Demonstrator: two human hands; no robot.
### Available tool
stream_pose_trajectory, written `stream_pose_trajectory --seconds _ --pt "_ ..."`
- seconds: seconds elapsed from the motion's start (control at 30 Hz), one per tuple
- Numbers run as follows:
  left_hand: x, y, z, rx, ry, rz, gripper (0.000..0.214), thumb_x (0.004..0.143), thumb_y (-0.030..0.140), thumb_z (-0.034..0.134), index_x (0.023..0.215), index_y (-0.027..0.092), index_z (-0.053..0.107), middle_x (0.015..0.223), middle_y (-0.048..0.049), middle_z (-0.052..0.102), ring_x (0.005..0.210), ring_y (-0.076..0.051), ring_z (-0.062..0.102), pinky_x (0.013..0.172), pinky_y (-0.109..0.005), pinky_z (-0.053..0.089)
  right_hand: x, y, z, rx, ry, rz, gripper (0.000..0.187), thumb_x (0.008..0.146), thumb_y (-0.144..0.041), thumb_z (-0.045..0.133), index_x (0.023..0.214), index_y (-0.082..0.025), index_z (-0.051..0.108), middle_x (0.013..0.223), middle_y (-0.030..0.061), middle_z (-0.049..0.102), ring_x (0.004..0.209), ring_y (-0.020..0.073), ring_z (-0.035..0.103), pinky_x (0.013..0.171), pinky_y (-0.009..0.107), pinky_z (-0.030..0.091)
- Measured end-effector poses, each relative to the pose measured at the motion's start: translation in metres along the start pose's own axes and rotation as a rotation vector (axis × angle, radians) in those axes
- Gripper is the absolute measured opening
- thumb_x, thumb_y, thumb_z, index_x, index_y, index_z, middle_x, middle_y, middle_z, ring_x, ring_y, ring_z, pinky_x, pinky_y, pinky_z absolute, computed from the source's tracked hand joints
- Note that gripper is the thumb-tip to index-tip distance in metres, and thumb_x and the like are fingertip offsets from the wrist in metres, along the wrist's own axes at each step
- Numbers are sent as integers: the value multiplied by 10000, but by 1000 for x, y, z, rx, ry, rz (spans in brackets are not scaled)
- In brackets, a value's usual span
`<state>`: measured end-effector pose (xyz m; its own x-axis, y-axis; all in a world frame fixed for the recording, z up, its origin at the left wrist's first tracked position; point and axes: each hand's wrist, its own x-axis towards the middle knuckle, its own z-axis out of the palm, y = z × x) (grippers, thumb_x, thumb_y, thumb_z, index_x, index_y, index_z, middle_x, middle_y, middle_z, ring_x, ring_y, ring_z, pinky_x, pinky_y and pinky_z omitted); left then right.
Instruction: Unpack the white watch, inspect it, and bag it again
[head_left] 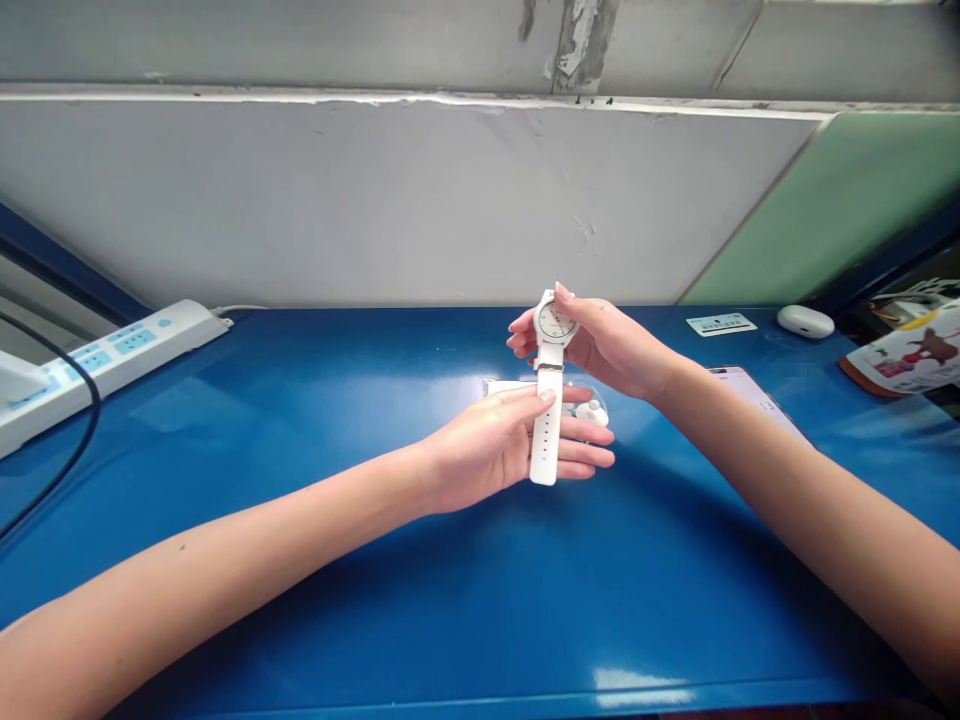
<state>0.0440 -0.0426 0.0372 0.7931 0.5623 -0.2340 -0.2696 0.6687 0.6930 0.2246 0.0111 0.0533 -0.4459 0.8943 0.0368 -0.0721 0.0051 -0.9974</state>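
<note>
A white wristwatch [556, 320] with a round pale dial and dark hands is held upright above the blue table, its strap hanging down. My right hand [600, 335] grips the watch case, thumb at the dial's upper right edge and fingers behind. Lower down, my left hand [510, 440] pinches the strap between thumb and fingers, the other fingers stretched out behind it. The strap's free end, with a row of small holes, hangs below my left thumb. Behind the hands lies a clear plastic package [596, 400] with a white round piece, partly hidden.
On the left lies a white power strip [135, 345] with a black cable [86, 430]. To the right are a card [721, 324], a white earbud case [805, 321], a phone [757, 395] partly behind my right forearm, and a printed bag [911, 350]. A wall borders the table's back.
</note>
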Motion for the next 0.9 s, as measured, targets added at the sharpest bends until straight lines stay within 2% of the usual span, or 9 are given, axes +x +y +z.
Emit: stream_pose_trajectory --seconds 0.17,0.3,0.43,0.53,0.7,0.8,0.9 --pt "2 0 -4 -2 -33 -21 328 1061 272 385 1222 80 596 1065 -202 731 936 -262 740 916 -424 518 2 3 -7 40 -58 57 498 939 -607 524 957 -175 771 994 91 762 981 225 690 885 323 529" --pt "5 -1 -8 9 -32 18 297 1046 265 440 1205 84 614 1102 -204 725 949 -267 738 935 -435 515 2 8 -2 197 -137 143 507 973 -588 456 1047 -177 742 1012 88 775 1030 234 699 936 356 525" --pt "7 -1 -10 37 -8 60 284 1046 268 449 1129 79 645 1092 -195 729 942 -261 740 921 -420 536 2 9 11 438 -96 200 500 1001 -536 381 1095 -181 720 1134 83 762 1042 224 705 968 377 535" --pt "6 -1 -10 39 -7 52 290 1049 285 451 1117 83 648 1096 -197 730 930 -263 747 910 -424 546 0 6 21 529 -74 218 490 1000 -519 379 1104 -177 714 1263 91 719 1100 220 694 1009 365 522" --pt "7 -4 -11 59 -4 16 354 1062 308 405 1057 70 667 1027 -193 741 907 -280 751 840 -401 582 -1 4 26 579 -108 217 353 1003 -359 441 1173 -165 681 1272 76 718 1119 203 696 1043 345 510" --pt "7 -5 -10 65 6 14 391 1066 308 388 1043 57 687 1004 -188 742 898 -261 748 836 -373 585 -1 6 24 572 -119 217 357 1014 -335 425 1183 -144 675 1235 84 734 1115 196 698 1044 332 511" --pt "6 -4 -8 73 12 11 363 1047 329 457 1055 54 694 999 -190 740 895 -250 743 840 -367 580 -1 5 22 554 -108 213 374 1023 -336 396 1177 -143 677 1259 99 722 1114 195 698 1049 342 507"
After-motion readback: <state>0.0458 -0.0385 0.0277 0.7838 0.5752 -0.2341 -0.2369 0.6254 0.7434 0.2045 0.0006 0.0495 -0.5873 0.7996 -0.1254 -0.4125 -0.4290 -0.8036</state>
